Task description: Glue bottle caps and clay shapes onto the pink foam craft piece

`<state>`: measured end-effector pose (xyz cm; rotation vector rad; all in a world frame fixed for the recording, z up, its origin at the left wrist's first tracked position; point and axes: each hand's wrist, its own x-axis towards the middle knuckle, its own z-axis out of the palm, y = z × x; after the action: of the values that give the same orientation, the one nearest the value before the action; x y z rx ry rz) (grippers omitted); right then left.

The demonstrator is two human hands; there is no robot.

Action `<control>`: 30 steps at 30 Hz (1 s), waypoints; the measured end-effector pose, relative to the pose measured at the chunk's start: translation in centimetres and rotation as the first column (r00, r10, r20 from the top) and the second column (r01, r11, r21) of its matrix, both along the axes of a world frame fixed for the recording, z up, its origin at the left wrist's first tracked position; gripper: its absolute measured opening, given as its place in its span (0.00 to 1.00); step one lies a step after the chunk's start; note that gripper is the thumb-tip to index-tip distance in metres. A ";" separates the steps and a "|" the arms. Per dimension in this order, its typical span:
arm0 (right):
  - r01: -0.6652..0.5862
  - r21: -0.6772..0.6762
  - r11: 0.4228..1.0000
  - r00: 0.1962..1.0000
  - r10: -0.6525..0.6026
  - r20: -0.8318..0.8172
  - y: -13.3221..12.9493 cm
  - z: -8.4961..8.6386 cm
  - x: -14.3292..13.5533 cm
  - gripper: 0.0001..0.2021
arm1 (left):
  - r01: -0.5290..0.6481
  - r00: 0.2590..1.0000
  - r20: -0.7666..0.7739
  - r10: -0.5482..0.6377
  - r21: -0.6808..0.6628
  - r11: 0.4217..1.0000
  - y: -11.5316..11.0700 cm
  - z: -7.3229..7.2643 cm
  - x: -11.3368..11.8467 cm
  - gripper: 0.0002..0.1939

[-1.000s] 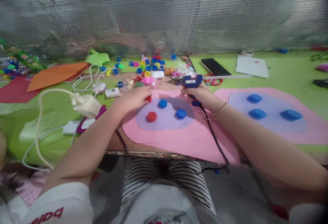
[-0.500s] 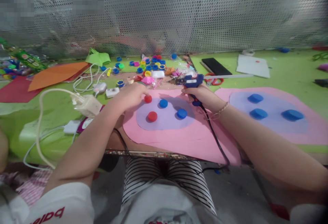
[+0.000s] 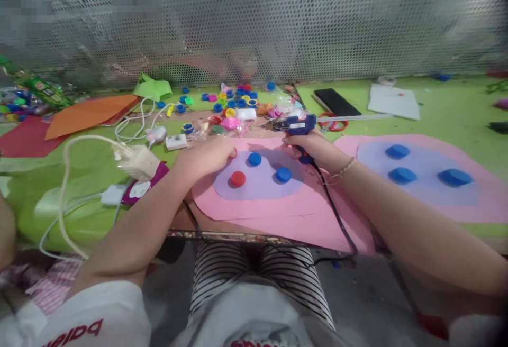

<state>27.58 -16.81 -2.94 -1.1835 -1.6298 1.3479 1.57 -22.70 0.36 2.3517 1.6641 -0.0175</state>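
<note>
My right hand (image 3: 307, 146) is wrapped round the handle of a dark blue hot glue gun (image 3: 301, 125), whose nozzle points left above the far edge of the paper. My left hand (image 3: 214, 155) has its fingers closed at a red bottle cap (image 3: 235, 152), which they mostly hide. That cap sits at the upper left of a lilac paper shape (image 3: 262, 191) on pink paper (image 3: 222, 210). Also on the lilac shape are another red cap (image 3: 238, 179) and two blue caps, one at the top (image 3: 254, 159) and one at the right (image 3: 283, 174).
A second pink and lilac sheet (image 3: 420, 196) with blue caps lies to the right. Loose caps (image 3: 240, 98), red scissors (image 3: 337, 124) and a black phone-like slab (image 3: 336, 102) lie at the back. A power adapter (image 3: 138, 162) with cables is left; the gun's black cord (image 3: 333, 212) crosses the paper.
My left hand has shifted slightly right and toward me, and its fingers now cover most of the upper red cap. My right hand with the glue gun has stayed about the same.
</note>
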 end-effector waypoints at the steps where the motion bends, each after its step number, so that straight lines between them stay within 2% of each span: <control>1: -0.006 0.002 1.000 1.000 0.006 0.002 0.1 -0.1 0.0 0.07 | 0.000 1.000 -0.004 0.000 0.014 1.000 0.0 0.2 0.0 0.13; 6: 0.001 0.034 0.999 1.000 -0.002 0.021 0.5 -0.5 0.4 0.08 | -0.034 0.999 0.005 0.033 0.123 0.992 0.6 0.7 -0.1 0.21; 12: -0.017 0.037 0.999 0.999 0.016 0.032 0.5 -0.5 0.4 0.08 | 0.017 1.000 0.026 -0.018 0.044 0.999 0.6 0.1 -0.3 0.16; 19: -0.008 0.026 1.000 0.999 0.006 0.053 0.3 -0.3 0.2 0.09 | 0.011 0.999 0.032 -0.012 0.046 0.999 0.5 0.2 -0.1 0.15; 26: 0.021 0.012 1.000 0.999 -0.021 0.026 0.3 0.1 0.2 0.08 | -0.059 0.998 0.041 0.056 0.087 0.994 0.8 0.5 -0.4 0.14; 30: 0.011 0.018 1.000 0.999 -0.011 0.039 0.2 0.2 0.2 0.09 | -0.024 0.999 0.042 0.020 0.106 0.994 0.8 0.5 0.0 0.15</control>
<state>27.81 -16.64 -2.75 -1.2143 -1.6570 1.3086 1.53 -21.95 0.85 2.3932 1.7113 0.1263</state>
